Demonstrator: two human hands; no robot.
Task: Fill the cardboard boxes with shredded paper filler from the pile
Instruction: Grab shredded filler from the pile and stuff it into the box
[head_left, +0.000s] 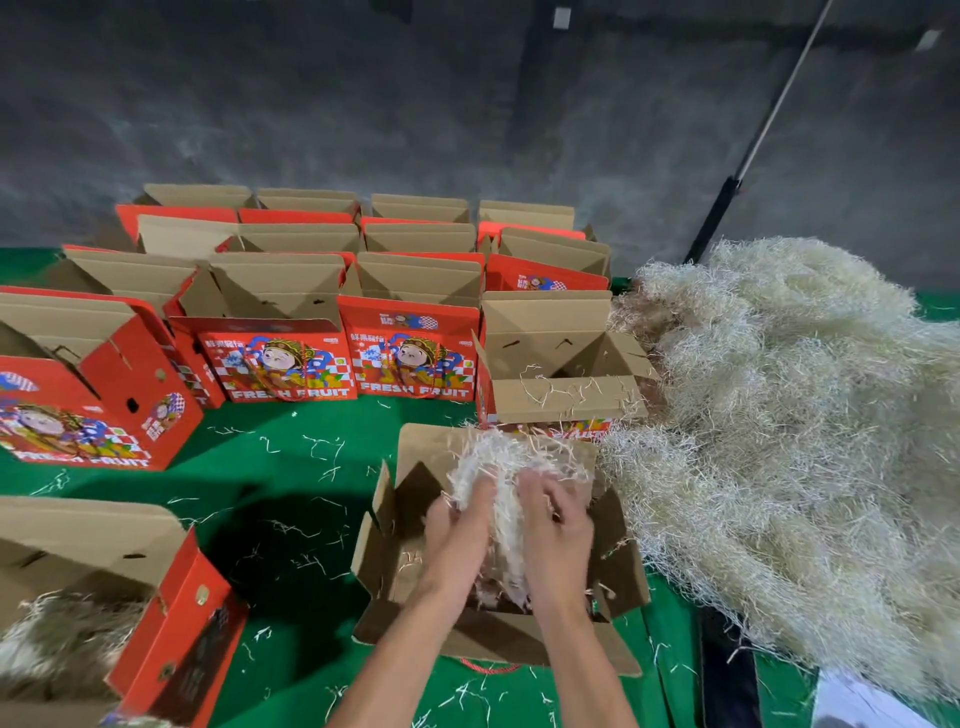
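Fingers (488, 493) of your left hand (460, 525) and those of your right hand (553, 525) are curled into one clump of shredded paper (511, 467), gripping it from either side above the open box (498, 551) just in front of you; strands hang down between your palms into the box.

Your biggest neighbour is the pile of shredded filler (789, 447), filling the right side of the green table (291, 519) and spilling against the right flap of the open box. Its fringe also touches the half-open box (558, 374) just beyond your hands, whose near flap carries a few loose strands.

Behind that, rows of red fruit boxes (332, 291) stand with flaps up, packed side by side back toward the dark wall (415, 104). Two of them face you with "FRESH FRUIT" printed across the front. Another red box (88, 384) stands apart at the left, turned at an angle.

At your near left, a filled box (104, 613) holds filler inside, its red side facing the open box, with bare green cloth between them.

Scattered strands (311, 556) lie over the cloth between the boxes. A thin pole (769, 114) leans against the wall above the pile.

A red cord loop (488, 667) peeks from under the near flap of the open box.
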